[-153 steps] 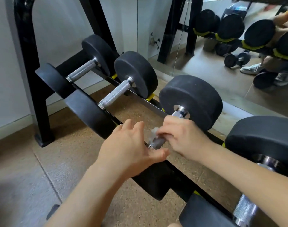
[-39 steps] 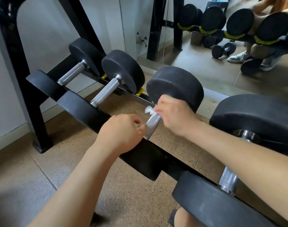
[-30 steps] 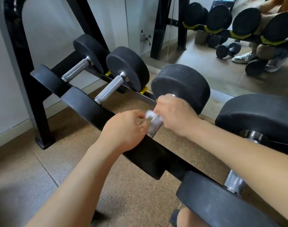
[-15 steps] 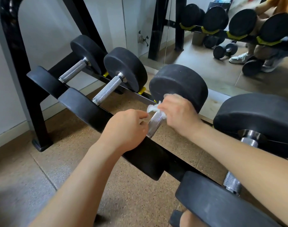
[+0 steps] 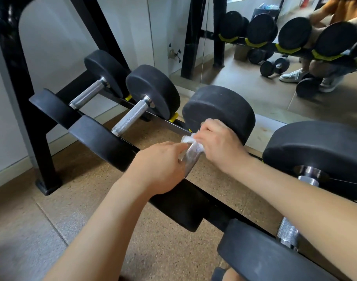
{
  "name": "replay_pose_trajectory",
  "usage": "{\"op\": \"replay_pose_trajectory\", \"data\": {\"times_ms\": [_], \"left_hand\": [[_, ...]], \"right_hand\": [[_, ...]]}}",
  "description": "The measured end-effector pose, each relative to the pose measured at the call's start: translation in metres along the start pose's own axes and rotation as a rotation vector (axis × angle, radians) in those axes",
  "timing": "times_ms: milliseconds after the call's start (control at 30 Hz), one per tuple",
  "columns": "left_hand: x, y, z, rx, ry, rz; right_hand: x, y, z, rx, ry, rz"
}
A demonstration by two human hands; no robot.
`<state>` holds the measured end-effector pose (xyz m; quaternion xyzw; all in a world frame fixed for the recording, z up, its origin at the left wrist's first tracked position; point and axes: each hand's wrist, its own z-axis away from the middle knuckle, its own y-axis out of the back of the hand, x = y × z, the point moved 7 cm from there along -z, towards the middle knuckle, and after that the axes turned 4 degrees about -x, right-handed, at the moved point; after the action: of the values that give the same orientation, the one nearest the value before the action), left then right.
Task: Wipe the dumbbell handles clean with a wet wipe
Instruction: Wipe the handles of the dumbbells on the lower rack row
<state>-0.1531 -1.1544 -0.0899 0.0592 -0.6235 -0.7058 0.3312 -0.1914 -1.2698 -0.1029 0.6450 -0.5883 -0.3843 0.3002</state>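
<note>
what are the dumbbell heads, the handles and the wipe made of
Heads: probably rubber or urethane; dull matte black, no shine.
Handles: metal, likely chromed steel; bright silver with cross-hatched knurling.
Wipe: a thin white nonwoven sheet, it seems; crumpled and half see-through where it wraps the metal, which fits being wet.
</note>
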Motion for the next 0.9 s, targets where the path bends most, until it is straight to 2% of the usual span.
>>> {"op": "replay_pose_trajectory", "data": {"times_ms": [133,233,367,433,600,667,767,900], "left_hand": [[0.002,-0.004,-0.021,-0.102,-0.077,-0.065],[0.003,-0.007,-0.042,-0.129,-0.057,-0.024],[0.011,-0.004,-0.069,-0.080,-0.047,-0.115],[0.012,0.003,-0.078,-0.047,-0.046,-0.082],[0.014,0.022,-0.079,0.196,-0.067,-0.012],[0.021,0.018,-0.076,0.234,-0.113,-0.060],[0.025,0.013,-0.074,0.206,-0.162,-0.097],[0.031,0.016,-0.081,0.158,-0.241,-0.182]], "right_hand": [[-0.022,-0.010,0.017,-0.063,-0.025,-0.104],[-0.009,-0.001,0.023,0.036,-0.102,-0.173],[0.000,0.003,0.026,0.110,-0.154,-0.140],[0.004,0.006,0.027,0.130,-0.182,-0.086],[0.026,0.012,0.034,0.178,-0.331,0.004],[0.029,0.007,0.039,0.159,-0.381,-0.088],[0.034,-0.003,0.047,0.151,-0.512,-0.324],[0.028,-0.008,0.049,0.123,-0.486,-0.382]]}}
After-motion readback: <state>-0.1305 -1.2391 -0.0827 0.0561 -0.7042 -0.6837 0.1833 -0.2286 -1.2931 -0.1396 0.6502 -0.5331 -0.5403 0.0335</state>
